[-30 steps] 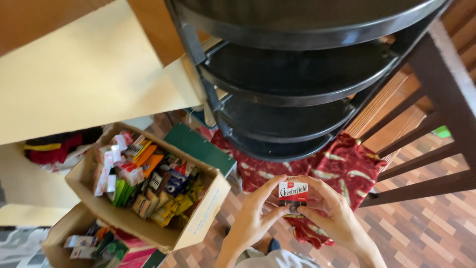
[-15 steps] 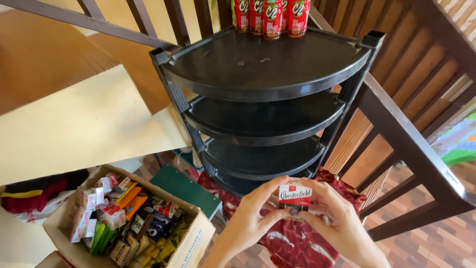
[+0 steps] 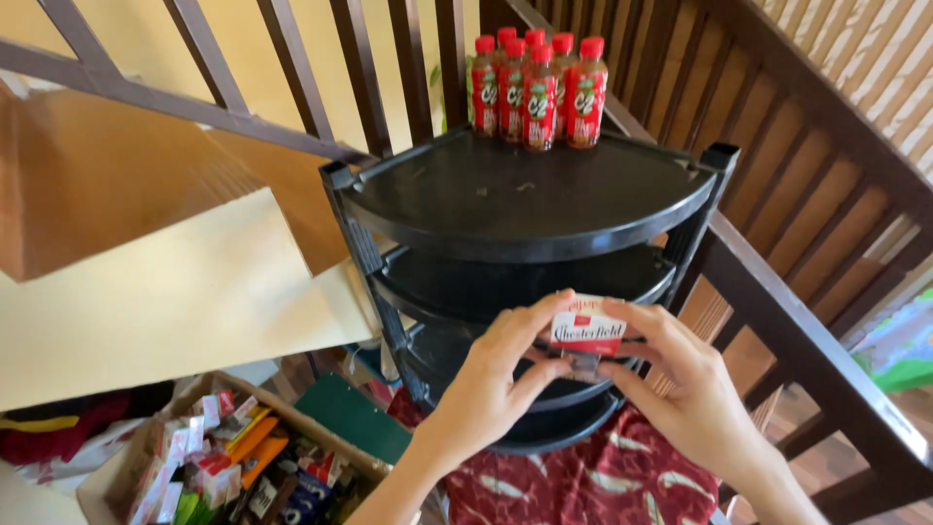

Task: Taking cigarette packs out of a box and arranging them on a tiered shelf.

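From the head camera, I am looking down at both hands holding one small red-and-white packet (image 3: 587, 332) in front of the black corner shelf (image 3: 544, 228). My left hand (image 3: 491, 389) is pinching the packet's left end between thumb and fingers, and my right hand (image 3: 692, 389) is gripping its right end the same way, so both are closed on it. The packet is hanging level with the second tier's front edge, not resting on any tier. On the top tier, a cluster of red-capped bottles (image 3: 535, 87) is standing at the back corner, against the dark wooden railing (image 3: 797, 321). Below left, a cardboard box (image 3: 219, 467) of mixed packets is sitting open beside a red patterned cloth (image 3: 593, 481). I am judging the fingertip grip as light: a slip could drop the packet past the shelf's rim onto the cloth.
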